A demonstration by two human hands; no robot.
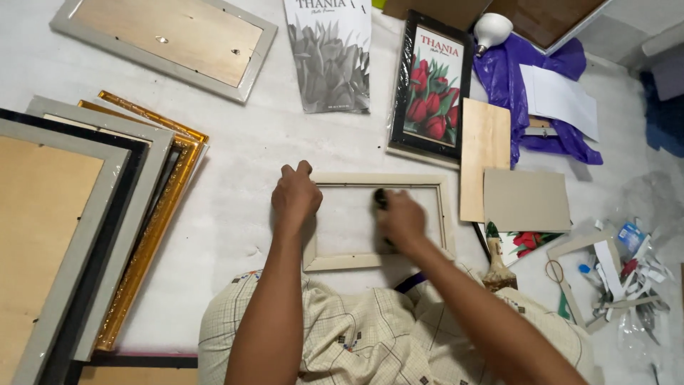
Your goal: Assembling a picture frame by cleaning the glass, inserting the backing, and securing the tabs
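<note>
A small cream picture frame lies face down on the white table in front of me. My left hand presses on its left upper corner and holds it still. My right hand is closed on a small dark object and rests inside the frame's opening, on the pane. What the dark object is cannot be made out.
A stack of grey, black and gold frames lies at the left. Beyond are a grey frame's back, a grey tulip print, a black frame with red tulips, a wooden board, grey card, a brush and scraps.
</note>
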